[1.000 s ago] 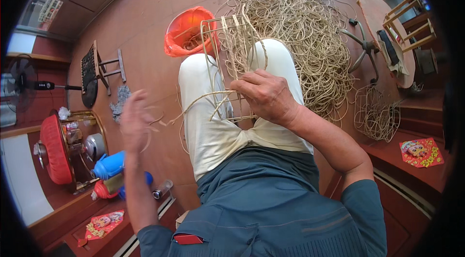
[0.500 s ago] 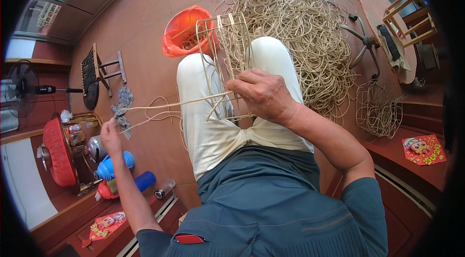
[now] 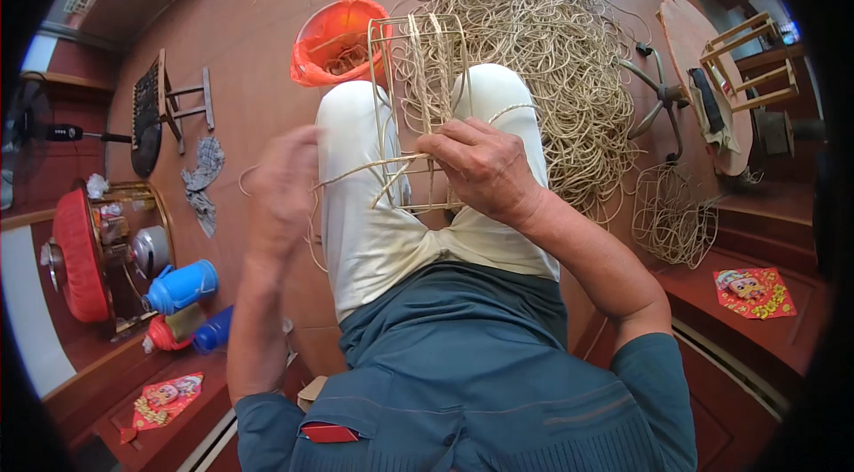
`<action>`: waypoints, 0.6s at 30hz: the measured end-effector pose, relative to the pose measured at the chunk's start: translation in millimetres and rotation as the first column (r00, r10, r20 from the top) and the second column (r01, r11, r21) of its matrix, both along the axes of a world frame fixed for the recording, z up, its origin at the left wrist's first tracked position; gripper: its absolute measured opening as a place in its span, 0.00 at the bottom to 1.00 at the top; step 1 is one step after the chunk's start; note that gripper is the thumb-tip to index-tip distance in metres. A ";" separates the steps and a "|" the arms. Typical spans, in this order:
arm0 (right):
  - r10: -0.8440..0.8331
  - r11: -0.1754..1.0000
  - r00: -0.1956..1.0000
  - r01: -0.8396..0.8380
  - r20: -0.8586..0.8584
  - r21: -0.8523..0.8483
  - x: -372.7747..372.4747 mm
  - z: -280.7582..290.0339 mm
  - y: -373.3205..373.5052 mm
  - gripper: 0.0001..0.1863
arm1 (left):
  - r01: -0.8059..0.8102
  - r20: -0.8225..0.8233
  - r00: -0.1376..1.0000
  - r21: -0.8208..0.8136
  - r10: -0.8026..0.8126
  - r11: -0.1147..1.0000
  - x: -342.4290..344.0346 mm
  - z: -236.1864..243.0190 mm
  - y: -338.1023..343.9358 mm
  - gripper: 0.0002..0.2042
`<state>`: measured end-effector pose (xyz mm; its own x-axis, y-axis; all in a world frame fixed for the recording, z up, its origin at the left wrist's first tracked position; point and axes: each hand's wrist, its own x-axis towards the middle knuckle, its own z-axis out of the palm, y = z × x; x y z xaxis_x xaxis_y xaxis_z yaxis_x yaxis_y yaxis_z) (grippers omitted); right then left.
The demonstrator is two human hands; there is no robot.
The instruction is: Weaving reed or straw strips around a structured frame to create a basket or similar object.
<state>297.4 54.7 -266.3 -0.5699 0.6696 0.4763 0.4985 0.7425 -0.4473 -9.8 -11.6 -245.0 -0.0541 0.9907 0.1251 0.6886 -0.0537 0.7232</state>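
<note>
- Now the left hand (image 3: 283, 183) is back in close beside the left knee, blurred with motion; half a second ago it was stretched far out to the left, drawing a long strand taut.
- I cannot tell how its fingers stand through the blur, but pale strands (image 3: 356, 174) run from it toward the frame.
- The right hand (image 3: 485, 165) has kept its place, fingers closed on the near edge of the frame (image 3: 418, 107), pinning the weave there.
- The frame, an open cage of thin cane, rests across both knees, its far end tipped up toward the orange basin (image 3: 334, 40).
- Judging from the pull and return, one pass of the strand is drawn tight and the left hand is coming in for a fresh hold.
- A big heap of loose cane (image 3: 551, 45) lies on the floor beyond the right knee; a smaller coil (image 3: 672, 218) sits to the right.
</note>
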 end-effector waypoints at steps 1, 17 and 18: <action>-0.005 1.000 1.000 0.005 -0.018 0.007 0.0 0.9 0.9 0.14 | 0.129 0.110 0.986 -0.024 -0.125 0.991 31.2 6.0 -1.4 0.16; 0.006 1.000 0.999 -0.006 -0.053 0.003 -0.2 0.6 1.7 0.15 | -0.152 -0.339 0.936 -0.157 0.091 0.976 -37.0 7.5 -25.4 0.08; -0.001 1.000 0.999 0.001 -0.042 0.003 0.2 1.3 1.4 0.15 | -0.148 -0.492 0.868 -0.122 0.069 0.981 -40.1 5.6 -23.2 0.08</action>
<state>297.6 56.1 -265.0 -0.5488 0.6687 0.5017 0.4799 0.7434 -0.4659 -49.8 -34.8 -239.3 -0.1339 0.9909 0.0137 0.9487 0.1242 0.2907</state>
